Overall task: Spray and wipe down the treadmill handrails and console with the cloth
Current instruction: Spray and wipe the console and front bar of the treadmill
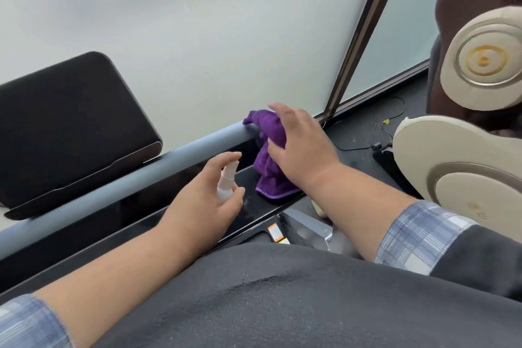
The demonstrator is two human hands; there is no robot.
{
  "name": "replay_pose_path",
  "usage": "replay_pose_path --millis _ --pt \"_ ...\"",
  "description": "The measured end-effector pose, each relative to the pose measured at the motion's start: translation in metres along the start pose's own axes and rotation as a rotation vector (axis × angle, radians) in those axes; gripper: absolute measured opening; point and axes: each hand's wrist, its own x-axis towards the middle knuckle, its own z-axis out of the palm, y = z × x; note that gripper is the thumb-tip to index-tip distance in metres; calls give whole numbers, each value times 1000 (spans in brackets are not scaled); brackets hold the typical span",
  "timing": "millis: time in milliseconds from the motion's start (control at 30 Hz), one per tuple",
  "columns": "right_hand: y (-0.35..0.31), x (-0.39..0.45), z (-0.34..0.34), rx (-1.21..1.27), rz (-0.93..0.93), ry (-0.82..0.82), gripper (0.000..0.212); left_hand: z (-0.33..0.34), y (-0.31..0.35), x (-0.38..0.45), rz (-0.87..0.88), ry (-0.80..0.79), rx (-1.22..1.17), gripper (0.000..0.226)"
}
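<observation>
A grey handrail bar (118, 181) runs diagonally across the treadmill front, above a glossy black console strip (158, 200). A black screen panel (70, 127) stands behind the bar at the left. My right hand (299, 147) presses a purple cloth (268, 167) over the right end of the bar, and the cloth hangs down onto the console. My left hand (203, 200) holds a small white spray bottle (227, 181) upright just below the bar, with a finger on its nozzle.
A frosted glass wall (226, 37) with a dark frame post (361, 34) stands right behind the treadmill. A brown and cream massage chair (466, 121) fills the right side. A thin cable (375, 127) lies on the dark floor.
</observation>
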Motion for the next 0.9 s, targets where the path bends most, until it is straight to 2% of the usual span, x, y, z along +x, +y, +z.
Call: replay_pose_path --millis 133,200,300,400,567,700,900 --pt "28 -4 -44 76 105 113 46 9 11 7 13 -6 -15 55" --pt "48 -14 -51 18 206 78 46 15 15 11 18 -8 -22 55" --pt "66 -38 -43 -87 366 -91 76 25 20 19 18 -33 -33 55" --pt "76 -62 -37 -160 349 -128 103 34 25 25 30 -57 -55 56" --pt "98 -103 -48 -143 395 -103 102 46 31 31 66 -92 -73 56" --pt "99 -135 -42 -71 416 -27 121 50 29 35 59 -120 -87 57" --pt "84 -80 -17 -222 235 -45 93 46 18 29 15 -112 -101 57"
